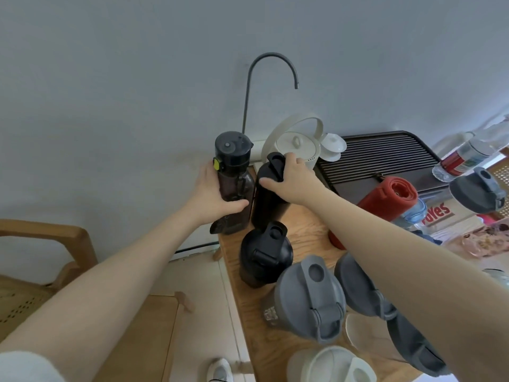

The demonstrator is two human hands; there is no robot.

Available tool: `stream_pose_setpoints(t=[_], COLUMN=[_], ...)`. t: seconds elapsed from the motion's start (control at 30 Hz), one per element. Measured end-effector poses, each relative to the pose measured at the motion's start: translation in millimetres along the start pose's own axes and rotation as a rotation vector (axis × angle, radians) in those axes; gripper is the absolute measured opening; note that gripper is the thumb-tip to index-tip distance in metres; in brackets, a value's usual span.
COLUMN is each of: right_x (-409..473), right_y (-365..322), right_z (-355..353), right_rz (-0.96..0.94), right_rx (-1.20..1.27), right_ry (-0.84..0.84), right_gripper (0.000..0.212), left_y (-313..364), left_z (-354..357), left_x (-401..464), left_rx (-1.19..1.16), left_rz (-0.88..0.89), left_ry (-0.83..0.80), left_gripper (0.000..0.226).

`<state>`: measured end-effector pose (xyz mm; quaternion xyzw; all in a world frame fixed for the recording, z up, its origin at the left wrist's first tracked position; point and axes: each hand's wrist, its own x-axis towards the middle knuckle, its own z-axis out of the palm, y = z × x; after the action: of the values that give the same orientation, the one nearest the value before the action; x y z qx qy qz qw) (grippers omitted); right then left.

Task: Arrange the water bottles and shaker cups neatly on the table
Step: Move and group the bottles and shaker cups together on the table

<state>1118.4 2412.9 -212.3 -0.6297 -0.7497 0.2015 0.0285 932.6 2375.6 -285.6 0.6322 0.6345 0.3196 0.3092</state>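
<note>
While both arms reach to the far corner of the wooden table [300,224], the head view, the only one on hand, shows a job that looks partly done. Take the white kettle [296,143] as the marker: just in front of it and to its left, the left hand [213,194] is wrapped round the body of a dark translucent bottle [234,183] with a yellow latch, standing upright at the table's corner. Right beside that, touching or nearly so, the right hand [292,179] grips the lid end of a tall black bottle [268,194], also upright. Nearer the person than the kettle, a black shaker cup [264,255], a grey-lidded shaker [305,299] and a white-lidded cup [333,365] stand in a rough line along the table's left edge, which I judge to be the row taking shape. Another grey lid sits behind the right forearm, mostly hidden. To the right of the kettle, things look unsorted: a red bottle [385,199] leans by the slatted tray [380,155], a clear plastic bottle [465,158] lies tilted, and a grey-capped shaker [479,191] stands well apart among packets.
</note>
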Motion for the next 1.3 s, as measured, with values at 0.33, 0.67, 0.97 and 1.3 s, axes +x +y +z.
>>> stream_pose_setpoints(t=[0.33,0.67,0.97,1.3], right_x=[14,-33,-62,-46], right_y=[-2,14,19,41], right_z=[11,-11,1,-22], right_rz=[0.137,-0.087,-0.183,-0.154], right_rx=[0.395,0.356,0.071,0.187], right_ry=[-0.006,0.262,-0.410,-0.218], right_gripper=[0.057,0.040,0.026,0.013], left_y=[6,12,19,30], left_z=[-2,1,-5,-7], left_x=[-4,-7,-12,-63], left_rx=[-0.027,0.020,-0.051,0.137], left_rz=[0.000,-0.055,-0.037,-0.027], left_ry=[-0.017,0.097,0.052,0.170], left_gripper=[0.084,0.074,0.097,0.126])
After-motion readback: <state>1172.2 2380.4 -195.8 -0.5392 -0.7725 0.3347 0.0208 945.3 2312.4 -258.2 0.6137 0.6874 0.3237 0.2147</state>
